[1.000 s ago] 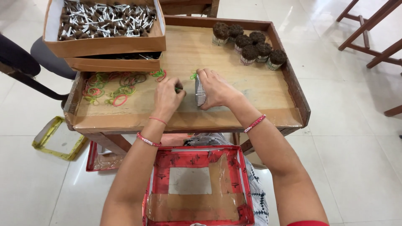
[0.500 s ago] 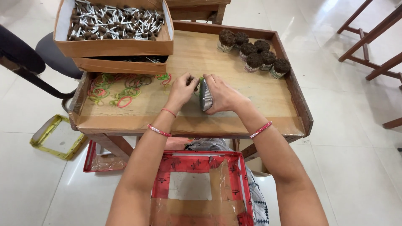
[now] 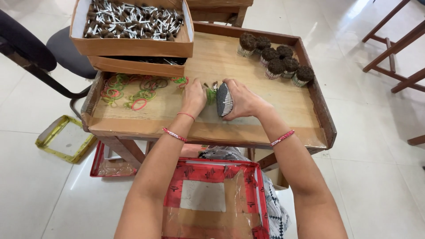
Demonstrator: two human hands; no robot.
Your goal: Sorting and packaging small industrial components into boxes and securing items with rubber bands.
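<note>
A brown cardboard box [image 3: 133, 42] is sitting top left. The right hand [image 3: 241, 99] is gripping a stick bundle [image 3: 224, 99]; the left hand [image 3: 193, 97], fingers curled on it, has shifted closer

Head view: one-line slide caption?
Right hand grips a bundle of sticks on a wooden tray table; left hand touches a green rubber band.

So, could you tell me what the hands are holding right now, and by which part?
The right hand grips a round bundle of sticks around its side; the left hand pinches a green rubber band.
</note>
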